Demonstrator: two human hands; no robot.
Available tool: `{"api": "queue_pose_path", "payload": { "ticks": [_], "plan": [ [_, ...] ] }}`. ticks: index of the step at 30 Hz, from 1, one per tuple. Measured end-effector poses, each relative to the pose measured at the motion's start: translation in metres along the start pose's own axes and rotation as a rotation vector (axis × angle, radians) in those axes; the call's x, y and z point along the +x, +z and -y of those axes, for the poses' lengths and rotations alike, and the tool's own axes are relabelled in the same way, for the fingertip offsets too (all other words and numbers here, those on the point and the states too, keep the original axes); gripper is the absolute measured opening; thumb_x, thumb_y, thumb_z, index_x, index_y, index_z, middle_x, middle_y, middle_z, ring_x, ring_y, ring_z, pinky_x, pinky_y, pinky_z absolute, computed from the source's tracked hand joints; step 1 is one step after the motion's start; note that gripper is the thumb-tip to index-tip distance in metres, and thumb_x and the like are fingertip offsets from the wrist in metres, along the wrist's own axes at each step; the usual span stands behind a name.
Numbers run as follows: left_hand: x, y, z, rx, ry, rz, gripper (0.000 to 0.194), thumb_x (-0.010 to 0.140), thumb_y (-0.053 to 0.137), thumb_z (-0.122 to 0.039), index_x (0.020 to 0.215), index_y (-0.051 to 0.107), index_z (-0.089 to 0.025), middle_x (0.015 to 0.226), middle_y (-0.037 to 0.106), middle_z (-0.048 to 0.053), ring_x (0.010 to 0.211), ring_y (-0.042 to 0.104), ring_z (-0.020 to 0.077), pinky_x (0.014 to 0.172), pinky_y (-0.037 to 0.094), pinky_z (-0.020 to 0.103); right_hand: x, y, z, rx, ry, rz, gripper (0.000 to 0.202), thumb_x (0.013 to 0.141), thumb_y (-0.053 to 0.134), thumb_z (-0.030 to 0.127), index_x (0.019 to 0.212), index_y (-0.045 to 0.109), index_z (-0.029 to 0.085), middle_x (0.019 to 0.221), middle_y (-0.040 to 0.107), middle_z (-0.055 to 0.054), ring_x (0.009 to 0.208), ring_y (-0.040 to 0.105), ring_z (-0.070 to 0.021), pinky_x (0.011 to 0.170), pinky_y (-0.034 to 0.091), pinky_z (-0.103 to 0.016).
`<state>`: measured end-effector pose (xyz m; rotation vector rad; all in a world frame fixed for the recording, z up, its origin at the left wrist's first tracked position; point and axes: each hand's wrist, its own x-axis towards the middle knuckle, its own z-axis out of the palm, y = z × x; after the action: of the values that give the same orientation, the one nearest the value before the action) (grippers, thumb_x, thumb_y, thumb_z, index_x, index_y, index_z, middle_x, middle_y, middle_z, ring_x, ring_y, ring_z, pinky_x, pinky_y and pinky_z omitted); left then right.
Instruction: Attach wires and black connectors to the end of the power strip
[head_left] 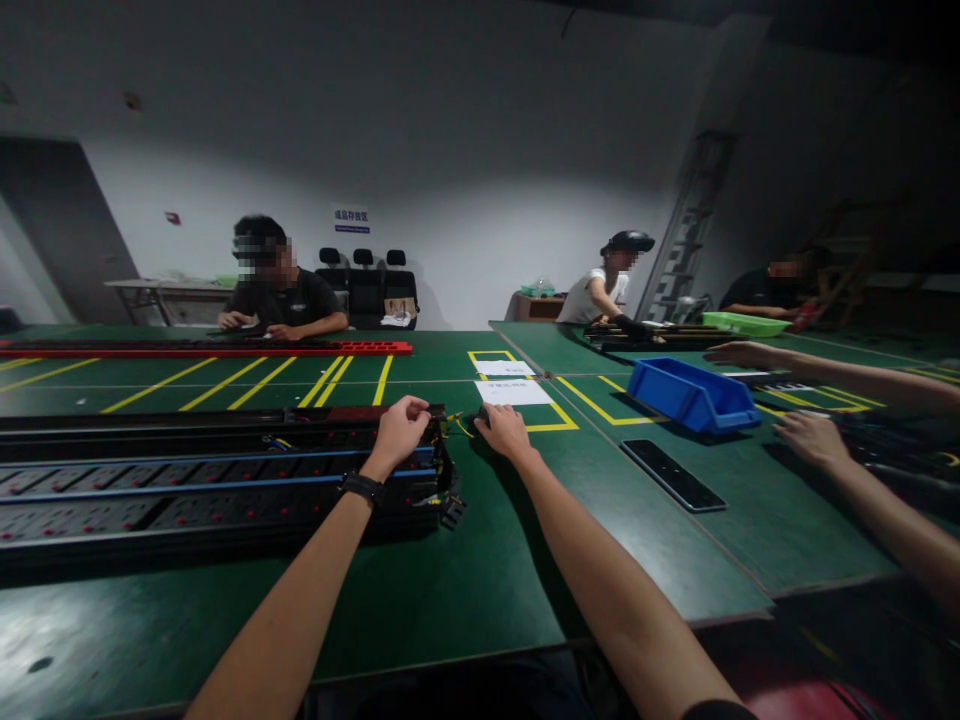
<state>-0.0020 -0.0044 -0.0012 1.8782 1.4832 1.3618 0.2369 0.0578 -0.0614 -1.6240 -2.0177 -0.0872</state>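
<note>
Long black power strips [187, 510] with rows of sockets and red dots lie side by side at the left, edged by blue lines. My left hand [403, 435], with a black band on its wrist, is at their right end, thumb and fingers pinched together; what they hold, if anything, is too small to make out. Just past that end, my right hand [506, 432] is closed round a small dark connector [482, 412]. Thin yellow-green wires [459, 424] run between it and the strip end. A black plug [452, 512] hangs from the nearer strip.
A phone [673, 474] and a blue bin [694, 395] are to the right on the green table [450, 620]. White papers [514, 391] lie ahead. A neighbour's hands [814, 440] reach in from the right. Across the table, people work near a red strip [360, 349] and a green tray [745, 322].
</note>
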Motion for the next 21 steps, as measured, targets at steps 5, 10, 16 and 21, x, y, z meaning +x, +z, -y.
{"api": "queue_pose_path", "payload": {
  "ticks": [5, 10, 16, 21],
  "plan": [
    [0.001, 0.000, 0.001, 0.005, 0.008, 0.007, 0.015, 0.082, 0.064, -0.026, 0.094, 0.068, -0.017, 0.089, 0.076, 0.008, 0.079, 0.070, 0.0185, 0.074, 0.053, 0.030, -0.001, -0.002, 0.000, -0.054, 0.078, 0.063, 0.055, 0.095, 0.057, 0.046, 0.141, 0.054, 0.017, 0.121, 0.069, -0.019, 0.112, 0.060, -0.0327, 0.092, 0.044, -0.042],
    [0.001, 0.001, 0.001, 0.011, -0.006, 0.008, 0.015, 0.082, 0.064, -0.025, 0.093, 0.069, -0.017, 0.087, 0.076, 0.007, 0.076, 0.069, 0.0179, 0.074, 0.053, 0.030, 0.000, -0.002, 0.002, -0.064, 0.109, 0.038, 0.039, 0.096, 0.058, 0.034, 0.130, 0.061, 0.016, 0.111, 0.072, -0.020, 0.107, 0.062, -0.0327, 0.088, 0.045, -0.041],
    [0.000, 0.000, 0.001, -0.001, 0.007, 0.008, 0.017, 0.082, 0.064, -0.028, 0.094, 0.069, -0.018, 0.087, 0.076, 0.007, 0.076, 0.069, 0.0183, 0.073, 0.054, 0.031, 0.007, 0.005, 0.002, 0.072, 0.191, -0.034, 0.030, 0.093, 0.054, 0.016, 0.121, 0.068, 0.018, 0.104, 0.074, -0.016, 0.095, 0.067, -0.0270, 0.083, 0.046, -0.034],
    [0.000, 0.000, 0.001, 0.009, 0.009, 0.004, 0.016, 0.082, 0.064, -0.027, 0.094, 0.069, -0.018, 0.088, 0.076, 0.007, 0.075, 0.069, 0.0180, 0.073, 0.055, 0.030, 0.013, 0.015, 0.007, 0.204, 0.223, -0.091, 0.029, 0.092, 0.057, 0.020, 0.118, 0.070, 0.023, 0.098, 0.077, -0.008, 0.090, 0.070, -0.0239, 0.080, 0.048, -0.030]
  ]
}}
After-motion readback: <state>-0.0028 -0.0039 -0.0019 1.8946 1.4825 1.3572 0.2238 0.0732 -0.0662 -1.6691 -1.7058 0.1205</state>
